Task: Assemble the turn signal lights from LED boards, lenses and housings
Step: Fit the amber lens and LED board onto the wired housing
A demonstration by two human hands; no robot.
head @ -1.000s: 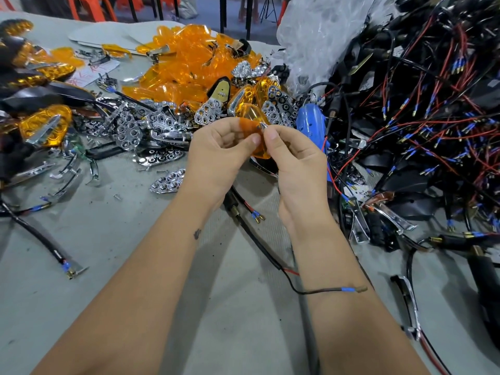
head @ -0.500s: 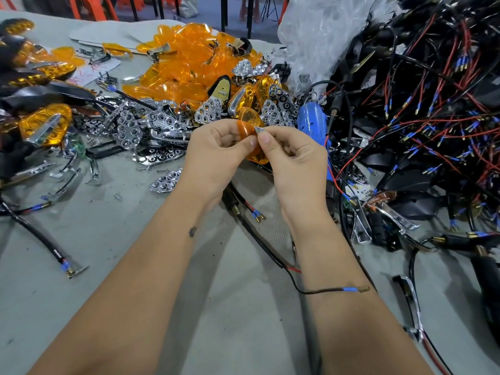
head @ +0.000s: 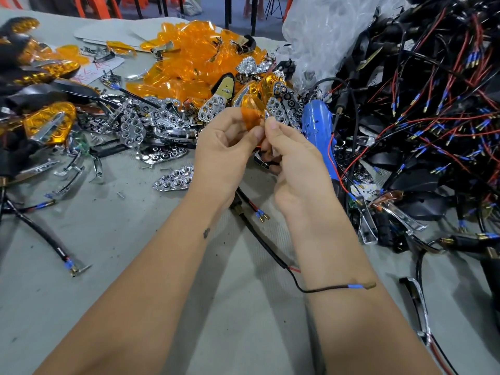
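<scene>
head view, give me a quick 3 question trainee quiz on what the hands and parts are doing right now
1. True or false: the left hand holds an orange lens.
2. What lies just right of the right hand on the table?
A. a blue tool
B. a green bottle
C. a roll of tape
3. Fill in: the big heap of loose lenses behind the hands is coloured ____.

Key
1. True: the left thumb and fingers pinch it, and the right hand's fingertips meet it at a small chrome piece.
2. A.
3. Orange.
</scene>
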